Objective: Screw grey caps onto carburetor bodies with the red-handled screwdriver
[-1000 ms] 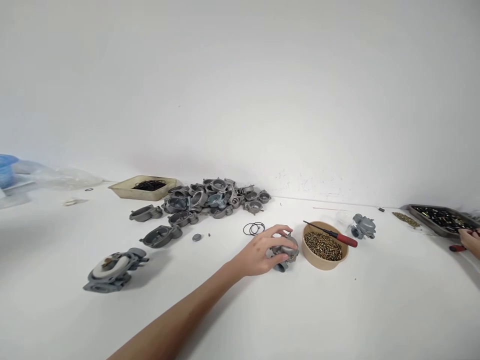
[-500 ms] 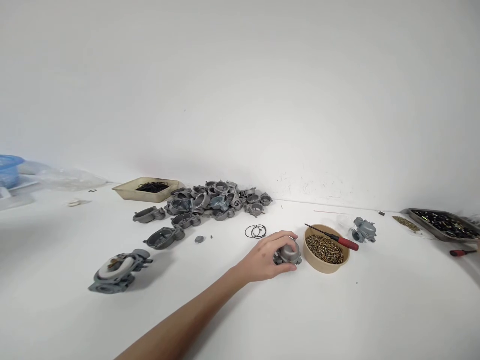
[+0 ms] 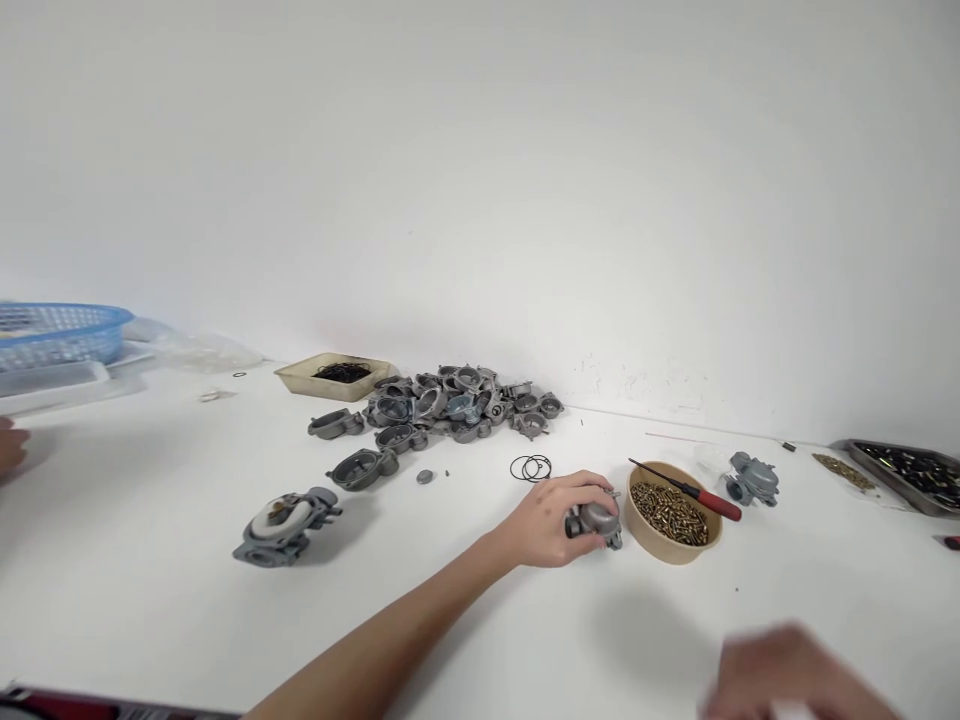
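Observation:
My left hand [image 3: 551, 522] is wrapped over a grey metal carburetor [image 3: 600, 518] that rests on the white table, rounded bowl upward. Just right of it stands a tan bowl [image 3: 660, 548] of small brass screws, with a red-handled screwdriver [image 3: 718, 503] lying across its rim. My right hand [image 3: 787, 672] shows at the lower right, smeared by motion; its fingers cannot be made out. Behind my left hand lie a few thin black O-rings [image 3: 531, 468]. Over to the left sits an open carburetor body [image 3: 285, 528] with a white float in its top.
Grey float bowls [image 3: 431, 402] are piled at the back, beside a cream tray [image 3: 300, 375] of black rings. Another carburetor [image 3: 754, 480] and a dark tray [image 3: 911, 478] stand right. A blue basket [image 3: 90, 335] and another person's hand [image 3: 10, 446] show at the left edge.
The view has swung left, so everything sits further right. My right hand has come in at the lower right. Another person's hand appears at the left edge. My left hand keeps the carburetor.

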The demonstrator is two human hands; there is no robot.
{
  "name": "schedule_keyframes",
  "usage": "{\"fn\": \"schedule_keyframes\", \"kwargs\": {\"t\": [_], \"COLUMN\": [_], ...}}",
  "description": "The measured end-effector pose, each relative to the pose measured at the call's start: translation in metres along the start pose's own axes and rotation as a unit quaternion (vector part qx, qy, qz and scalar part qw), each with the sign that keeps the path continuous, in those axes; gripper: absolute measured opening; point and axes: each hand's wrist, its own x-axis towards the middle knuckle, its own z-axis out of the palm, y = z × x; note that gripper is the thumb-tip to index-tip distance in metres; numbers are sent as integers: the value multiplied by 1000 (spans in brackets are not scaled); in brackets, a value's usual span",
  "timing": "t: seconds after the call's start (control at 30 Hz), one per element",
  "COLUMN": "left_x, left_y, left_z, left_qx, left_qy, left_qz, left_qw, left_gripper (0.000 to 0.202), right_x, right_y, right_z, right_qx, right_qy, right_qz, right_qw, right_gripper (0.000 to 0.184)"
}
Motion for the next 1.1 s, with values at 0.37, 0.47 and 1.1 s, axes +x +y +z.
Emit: {"fn": "schedule_keyframes", "kwargs": {"t": [0.37, 0.47, 1.1], "left_x": [-5, -5, -3], "left_y": [-9, -11, -17], "left_z": [4, 4, -9], "left_qx": [-14, -24, -153], "left_qy": [15, 16, -7], "left_qz": [-20, -17, -19], "left_qw": [1000, 999, 988], "left_gripper": [32, 31, 32], "right_x": [119, 107, 109], "right_y": [73, 87, 105], "right_z": [-55, -44, -30], "right_qx": [-478, -496, -523], "right_qy": [161, 165, 151], "right_qz": [6, -26, 111], "right_qw": [864, 852, 832], "right_gripper": [30, 34, 30]}}
